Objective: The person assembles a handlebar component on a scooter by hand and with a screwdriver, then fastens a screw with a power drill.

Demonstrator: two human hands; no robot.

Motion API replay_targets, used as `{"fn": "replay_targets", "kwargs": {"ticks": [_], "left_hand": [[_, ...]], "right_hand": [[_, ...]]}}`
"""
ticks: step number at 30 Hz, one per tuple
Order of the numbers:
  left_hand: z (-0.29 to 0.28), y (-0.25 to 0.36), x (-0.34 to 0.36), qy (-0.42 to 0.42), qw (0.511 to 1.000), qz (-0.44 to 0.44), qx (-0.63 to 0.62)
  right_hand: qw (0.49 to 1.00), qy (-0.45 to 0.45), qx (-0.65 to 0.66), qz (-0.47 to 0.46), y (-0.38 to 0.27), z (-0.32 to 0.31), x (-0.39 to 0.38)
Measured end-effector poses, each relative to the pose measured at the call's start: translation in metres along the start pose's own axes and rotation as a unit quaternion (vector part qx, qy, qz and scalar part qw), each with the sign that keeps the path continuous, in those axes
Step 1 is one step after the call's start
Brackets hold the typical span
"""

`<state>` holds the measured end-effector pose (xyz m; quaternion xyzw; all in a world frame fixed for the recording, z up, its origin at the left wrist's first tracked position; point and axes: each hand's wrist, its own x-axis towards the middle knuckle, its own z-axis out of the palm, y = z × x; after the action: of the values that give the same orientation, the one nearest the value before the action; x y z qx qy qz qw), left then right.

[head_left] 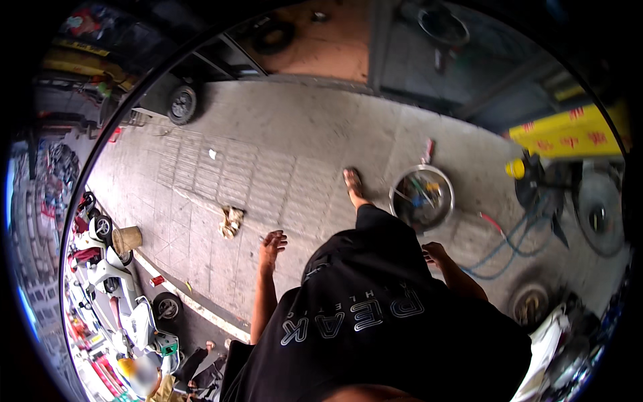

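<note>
My left hand hangs beside my body with loosely bent, parted fingers and nothing in them, a little below and right of a crumpled beige rag on the paving. My right hand is at my other side, partly behind my black clothing, its visible fingers loosely bent and apart. It is nearest a round metal basin holding several tools, with a red-handled tool beside it. A blue hose with a red end lies on the right. My sandaled foot is forward on the paving.
A small wheel stands at the back left. Scooters, a bucket and another person are along the left kerb. Yellow boards, a large metal ring and a blurred wheel are at the right.
</note>
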<state>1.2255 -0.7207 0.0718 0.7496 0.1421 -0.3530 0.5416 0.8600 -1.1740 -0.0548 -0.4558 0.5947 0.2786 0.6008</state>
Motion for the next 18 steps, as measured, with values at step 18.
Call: {"fn": "replay_targets", "kwargs": {"ticks": [18], "left_hand": [[-0.197, 0.098, 0.390, 0.010, 0.962, -0.264, -0.070]], "right_hand": [[0.966, 0.045, 0.069, -0.247, -0.589, 0.155, 0.067]]}}
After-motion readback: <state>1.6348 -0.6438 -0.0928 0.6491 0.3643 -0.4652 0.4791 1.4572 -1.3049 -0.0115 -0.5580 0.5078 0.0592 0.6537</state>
